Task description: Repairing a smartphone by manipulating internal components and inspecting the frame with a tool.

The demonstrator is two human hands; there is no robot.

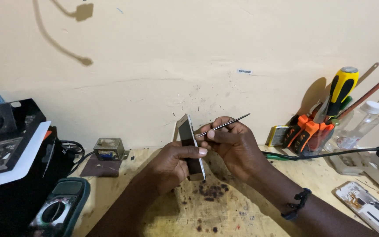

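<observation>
My left hand (pixel 172 164) grips a slim smartphone (pixel 189 139) held upright and edge-on above the wooden bench (pixel 224 210). My thumb lies across its dark screen. My right hand (pixel 233 145) pinches a thin metal pry tool (pixel 224 125), with its tip touching the phone's right edge near the top. The tool's free end points up and to the right. A dark bead bracelet (pixel 297 204) sits on my right wrist.
A green multimeter (pixel 58 210) lies at the front left beside stacked dark equipment (pixel 5 140). A small metal box (pixel 109 148) stands by the wall. At the right are a holder of screwdrivers and pliers (pixel 325 118), a clear bottle (pixel 356 125), a black cable (pixel 330 153) and an opened phone shell (pixel 369 208).
</observation>
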